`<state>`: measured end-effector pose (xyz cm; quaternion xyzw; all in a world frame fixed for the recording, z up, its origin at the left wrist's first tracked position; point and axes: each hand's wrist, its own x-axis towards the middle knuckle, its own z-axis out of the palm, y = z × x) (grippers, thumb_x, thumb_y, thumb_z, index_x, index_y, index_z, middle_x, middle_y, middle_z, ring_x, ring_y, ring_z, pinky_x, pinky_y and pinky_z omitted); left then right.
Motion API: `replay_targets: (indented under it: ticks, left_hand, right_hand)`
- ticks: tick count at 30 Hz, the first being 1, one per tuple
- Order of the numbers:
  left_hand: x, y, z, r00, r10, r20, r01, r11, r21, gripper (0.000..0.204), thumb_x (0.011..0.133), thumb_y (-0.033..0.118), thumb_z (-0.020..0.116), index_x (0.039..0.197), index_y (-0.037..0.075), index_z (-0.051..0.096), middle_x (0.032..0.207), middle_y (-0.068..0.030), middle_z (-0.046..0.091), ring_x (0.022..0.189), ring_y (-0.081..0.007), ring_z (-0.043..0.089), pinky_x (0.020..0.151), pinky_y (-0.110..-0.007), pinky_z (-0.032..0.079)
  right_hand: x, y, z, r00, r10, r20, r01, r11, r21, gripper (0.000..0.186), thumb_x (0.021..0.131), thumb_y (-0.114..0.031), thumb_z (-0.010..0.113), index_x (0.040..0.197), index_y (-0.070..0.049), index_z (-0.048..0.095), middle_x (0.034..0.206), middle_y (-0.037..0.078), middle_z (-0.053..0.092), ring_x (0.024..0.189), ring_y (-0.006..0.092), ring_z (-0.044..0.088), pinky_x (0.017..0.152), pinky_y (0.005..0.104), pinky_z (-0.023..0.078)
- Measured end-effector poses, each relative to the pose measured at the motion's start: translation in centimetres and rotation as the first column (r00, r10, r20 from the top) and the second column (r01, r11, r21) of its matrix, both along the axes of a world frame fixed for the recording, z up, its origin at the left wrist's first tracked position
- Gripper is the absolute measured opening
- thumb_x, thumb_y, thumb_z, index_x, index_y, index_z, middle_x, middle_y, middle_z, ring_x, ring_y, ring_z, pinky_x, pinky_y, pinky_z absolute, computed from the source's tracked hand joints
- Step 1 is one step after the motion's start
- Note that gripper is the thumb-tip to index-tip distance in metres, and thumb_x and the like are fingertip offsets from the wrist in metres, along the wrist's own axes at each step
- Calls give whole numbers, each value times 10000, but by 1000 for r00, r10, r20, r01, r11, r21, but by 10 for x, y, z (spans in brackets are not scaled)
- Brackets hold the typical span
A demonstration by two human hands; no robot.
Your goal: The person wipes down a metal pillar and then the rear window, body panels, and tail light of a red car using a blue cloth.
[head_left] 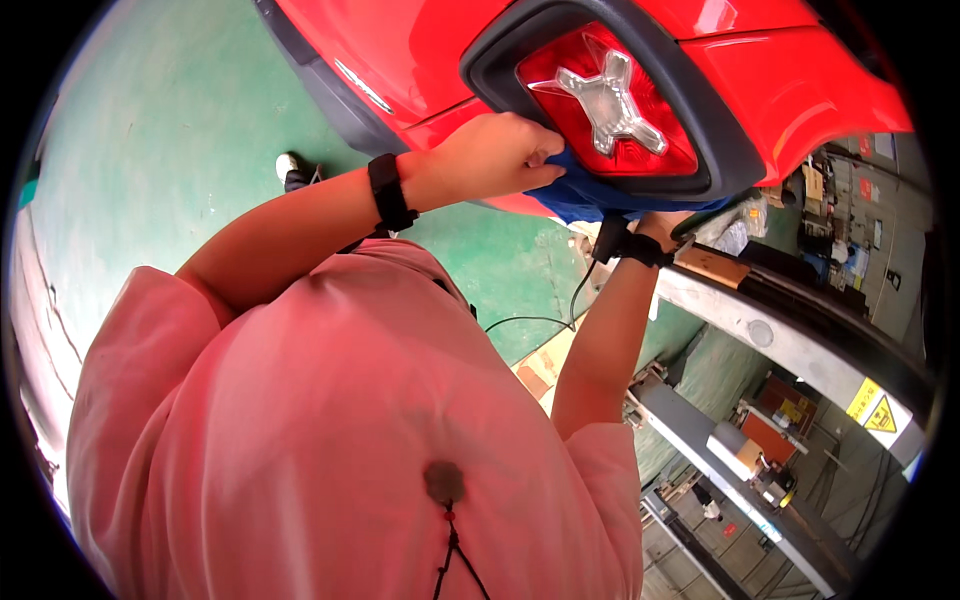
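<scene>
Blue cloth (pixel 575 197) is all soft and crumpled, bunched around the lamp's 6 to 7 o'clock. The lamp (pixel 610 105) is glossy red plastic with a clear, raised X shape, framed by chunky matte black trim (pixel 735 135) in a shiny, curved red panel (pixel 400 50). Left hand (pixel 500 155), at its 8 o'clock, is curled nearly closed, gripping the cloth. Right hand (pixel 663 226), at 5, is mostly hidden, so can't tell its grip or opening.
</scene>
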<state>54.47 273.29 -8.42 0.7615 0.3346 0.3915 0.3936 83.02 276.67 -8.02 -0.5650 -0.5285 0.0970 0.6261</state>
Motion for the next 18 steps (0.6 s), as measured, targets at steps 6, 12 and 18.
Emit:
replay_targets:
  ticks: [6,12,18]
  left_hand:
    - [1,-17,-25,959,-65,-277,6,978,-206,247,821,228,669,758,28,539,682,-105,605,624,-265,607,549,-358,456]
    - [-4,-26,-50,937,-32,-347,-25,987,-158,268,840,278,659,783,39,552,709,-91,639,683,-279,637,588,-372,472]
    - [-23,-26,-77,898,-121,-424,-24,947,-320,272,856,296,636,812,36,571,722,-101,639,703,-293,639,603,-382,471]
  right_hand:
    - [51,-8,-59,848,-212,486,248,969,-9,657,907,-215,604,1434,-12,267,1445,129,358,1267,250,422,1091,376,330]
    - [50,-18,-119,928,-344,140,350,937,-18,700,867,-256,657,1404,37,317,1365,169,482,1192,273,522,1025,388,428]
    - [14,-63,-260,847,-265,-460,89,925,-369,538,967,-375,448,1405,-72,370,1367,136,475,1177,291,516,1045,470,417]
